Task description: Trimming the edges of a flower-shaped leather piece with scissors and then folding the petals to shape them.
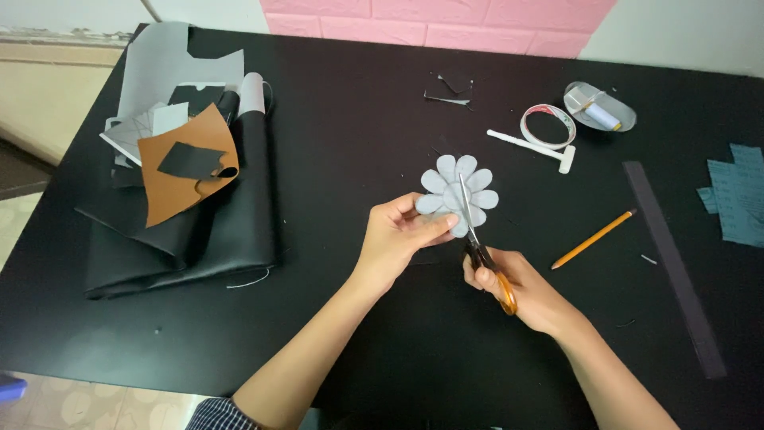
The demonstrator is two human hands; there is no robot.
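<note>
While I work near the middle of the black table, its near edge runs just under my forearms and its far edge sits against the pink wall, so bare tabletop lies open all around my hands. To my left, well apart, a heap of folded black material carries a brown leather piece and grey offcuts. To my right lie a yellow pencil, slanting up to the right, and a long dark ruler running toward the near right corner.

My left hand pinches the grey flower cutout at its lower left edge, holding it up above the table, face toward me. It is flat and pale grey, with rounded petals fanned around a centre, roughly as wide as tall, so it has no clear long axis.

My right hand is closed through the orange handles of the scissors. Their blades point up and slightly left, with the tips over the flower's centre.
</note>
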